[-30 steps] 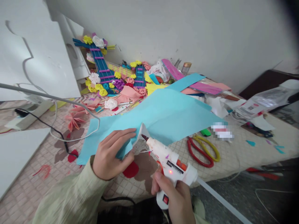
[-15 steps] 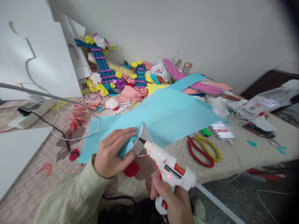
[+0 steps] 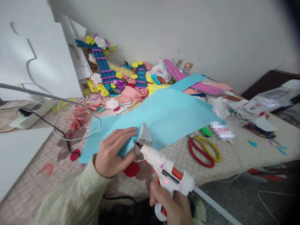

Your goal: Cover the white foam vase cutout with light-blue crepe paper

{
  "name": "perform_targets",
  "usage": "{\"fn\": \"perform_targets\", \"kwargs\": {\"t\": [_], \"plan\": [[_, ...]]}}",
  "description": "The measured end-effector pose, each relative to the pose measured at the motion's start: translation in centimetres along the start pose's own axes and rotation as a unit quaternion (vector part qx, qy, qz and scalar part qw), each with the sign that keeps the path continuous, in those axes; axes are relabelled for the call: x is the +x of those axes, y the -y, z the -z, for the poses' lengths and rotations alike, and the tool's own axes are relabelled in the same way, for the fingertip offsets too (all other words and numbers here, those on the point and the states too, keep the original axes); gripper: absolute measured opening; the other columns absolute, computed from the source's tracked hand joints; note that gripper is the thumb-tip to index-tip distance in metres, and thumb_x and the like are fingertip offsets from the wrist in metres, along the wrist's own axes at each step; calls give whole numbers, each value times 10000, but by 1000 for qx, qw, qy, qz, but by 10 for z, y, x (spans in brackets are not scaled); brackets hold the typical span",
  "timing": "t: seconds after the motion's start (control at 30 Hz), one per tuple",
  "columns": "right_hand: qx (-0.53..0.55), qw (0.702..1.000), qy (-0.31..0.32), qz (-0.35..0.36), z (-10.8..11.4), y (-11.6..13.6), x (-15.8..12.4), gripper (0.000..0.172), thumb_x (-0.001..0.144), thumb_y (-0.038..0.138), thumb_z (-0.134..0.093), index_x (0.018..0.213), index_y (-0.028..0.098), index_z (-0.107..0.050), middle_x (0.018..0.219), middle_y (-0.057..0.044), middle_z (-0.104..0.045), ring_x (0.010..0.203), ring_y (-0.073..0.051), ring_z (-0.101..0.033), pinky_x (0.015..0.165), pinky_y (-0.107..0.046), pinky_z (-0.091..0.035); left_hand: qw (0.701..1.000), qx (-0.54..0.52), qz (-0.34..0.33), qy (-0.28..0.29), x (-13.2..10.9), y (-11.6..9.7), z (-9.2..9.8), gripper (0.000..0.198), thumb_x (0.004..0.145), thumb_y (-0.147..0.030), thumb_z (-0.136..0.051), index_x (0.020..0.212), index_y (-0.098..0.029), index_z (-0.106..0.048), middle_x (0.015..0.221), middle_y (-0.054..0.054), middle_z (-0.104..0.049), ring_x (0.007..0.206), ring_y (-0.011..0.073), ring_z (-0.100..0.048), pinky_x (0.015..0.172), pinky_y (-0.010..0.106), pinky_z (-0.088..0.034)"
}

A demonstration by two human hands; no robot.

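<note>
A large sheet of light blue paper [image 3: 168, 112] lies across the table, and my left hand [image 3: 114, 153] pinches its near edge where the paper is folded up. Beside those fingertips, a small white curved piece [image 3: 145, 133] stands up against the blue sheet. My right hand [image 3: 171, 200] is wrapped round the handle of a white hot glue gun [image 3: 160, 161] whose red light is on. The dark nozzle points left at the folded paper edge, close to my left fingers; whether it touches cannot be told. A long glue stick [image 3: 215, 204] sticks out of the gun's back.
Red-and-yellow-handled scissors [image 3: 202, 153] lie to the right. Paper-flower-covered guitar shapes [image 3: 104, 67] stand against the wall. A power strip [image 3: 32, 115], a black cord [image 3: 63, 134] and a white board [image 3: 21, 156] are at left. A plastic bag [image 3: 260, 104] sits at right.
My right hand has moved the glue gun slightly left and down, bringing its nozzle from the white piece to the folded blue paper edge. My left hand has stayed in place.
</note>
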State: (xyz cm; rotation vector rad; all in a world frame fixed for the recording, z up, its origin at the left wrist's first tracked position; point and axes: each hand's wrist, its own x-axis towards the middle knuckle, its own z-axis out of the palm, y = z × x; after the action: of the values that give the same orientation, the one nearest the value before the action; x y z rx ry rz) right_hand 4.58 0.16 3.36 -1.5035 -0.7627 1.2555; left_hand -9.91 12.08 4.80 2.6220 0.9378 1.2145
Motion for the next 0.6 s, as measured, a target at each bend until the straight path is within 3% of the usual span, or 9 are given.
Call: {"fn": "perform_targets", "kwargs": {"t": [0.2,0.6], "plan": [[-7,999,-19,-28,0,-1,-2,391,636,542,-566,500,193,-454,439,9,-460,447,-123,-444,478,-256,-349,1000,9,-3,3,0,0,1,468,623,-57,-563,1076,-163,-520,1078,82,-605,963,217,-563,837,369,-451],[59,998,-13,8,6,-11,7,296,691,432,-585,569,172,-516,435,14,-456,423,-107,-413,405,-233,-311,1000,9,-4,-4,2,-2,3,411,662,-93,-572,1064,-159,-519,1056,89,-613,957,216,-569,824,356,-462]]}}
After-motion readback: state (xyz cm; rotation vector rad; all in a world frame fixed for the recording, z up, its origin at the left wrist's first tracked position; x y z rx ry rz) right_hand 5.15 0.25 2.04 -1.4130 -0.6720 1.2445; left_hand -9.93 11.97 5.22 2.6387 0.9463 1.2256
